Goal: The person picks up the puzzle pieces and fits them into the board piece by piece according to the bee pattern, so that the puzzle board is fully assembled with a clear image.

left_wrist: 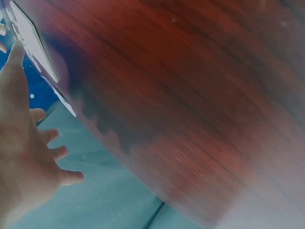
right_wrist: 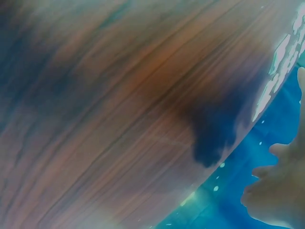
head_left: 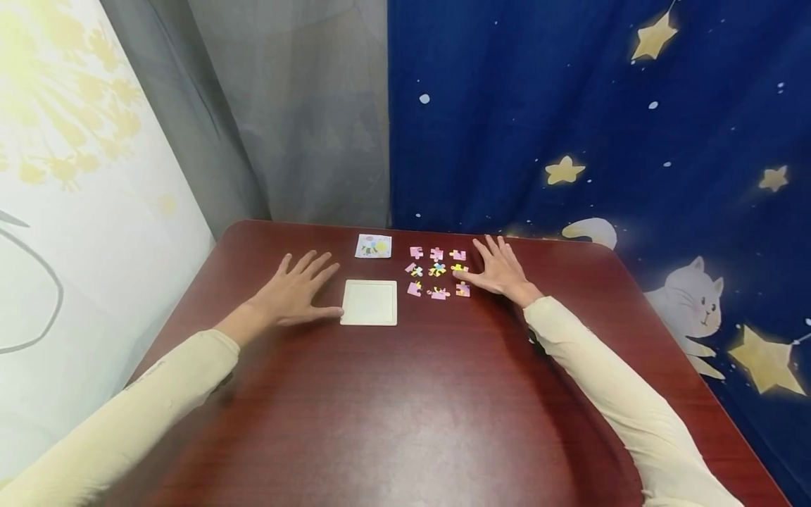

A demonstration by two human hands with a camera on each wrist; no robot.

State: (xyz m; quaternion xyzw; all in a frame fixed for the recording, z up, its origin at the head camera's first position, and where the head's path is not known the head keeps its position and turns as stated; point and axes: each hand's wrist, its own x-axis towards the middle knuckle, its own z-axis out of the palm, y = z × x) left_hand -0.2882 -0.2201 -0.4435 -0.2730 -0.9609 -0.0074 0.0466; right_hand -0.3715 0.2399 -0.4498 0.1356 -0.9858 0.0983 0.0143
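Note:
In the head view my left hand (head_left: 294, 292) hovers with spread, straight fingers beside a square cream puzzle tray (head_left: 369, 303), its thumb tip at the tray's left edge. My right hand (head_left: 497, 269) is spread too, at the right side of several pink and yellow jigsaw pieces (head_left: 437, 270) laid in rows; its thumb overlaps the right-hand pieces. Neither hand holds anything. Behind the tray lies a small picture card (head_left: 373, 246) with a bee on it. The left wrist view shows the left hand (left_wrist: 28, 138) above the table, and the right wrist view shows the right hand (right_wrist: 281, 176).
Everything lies on a dark red wooden table (head_left: 393, 408) with rounded far corners. A grey curtain (head_left: 304, 113) and a blue curtain (head_left: 494, 120) with stars and a cat hang behind it. A white patterned panel (head_left: 82, 211) stands at the left.

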